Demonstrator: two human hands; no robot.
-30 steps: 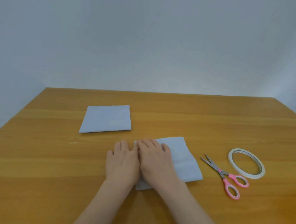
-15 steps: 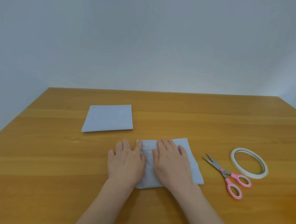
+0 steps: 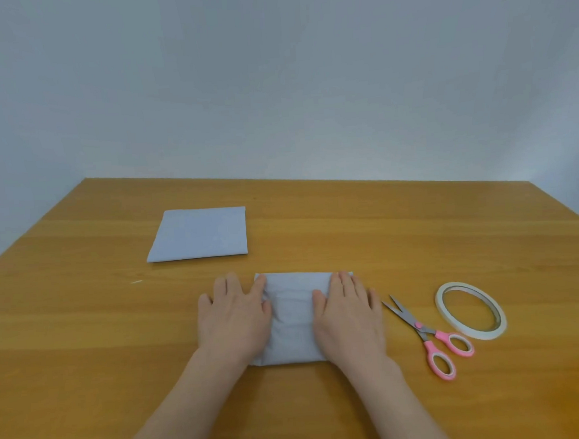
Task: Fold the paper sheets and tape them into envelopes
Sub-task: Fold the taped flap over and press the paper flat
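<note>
The fingers (image 3: 233,288) of the left hand (image 3: 235,320) lie straight and close together, flat, palm down, over the left edge of the folded paper sheet (image 3: 293,316); the thumb side rests on the paper while the outer fingers reach onto the bare wood just beside it. The right hand (image 3: 349,314) lies the same way, fingers straight and only slightly spread, covering the sheet's right edge, its thumb pointing in toward the middle of the sheet. Neither hand pinches or curls round anything; both press flat.

Between the two hands a strip of the pale blue-grey sheet shows, with faint creases across it. The sheet lies flat on the bench (image 3: 84,336), its near edge by the wrists and its far edge just past the fingertips.

To the right of that sheet, near but not touching the right hand, lie scissors (image 3: 423,333) with pink handles, blades parted a little and pointing back toward the sheet. Beyond the scissors, further right of the sheet, a roll of tape (image 3: 470,309) lies flat. Behind the sheet and to its left, well apart from it, a second folded paper piece (image 3: 198,234) of the same colour lies flat on the wood.
</note>
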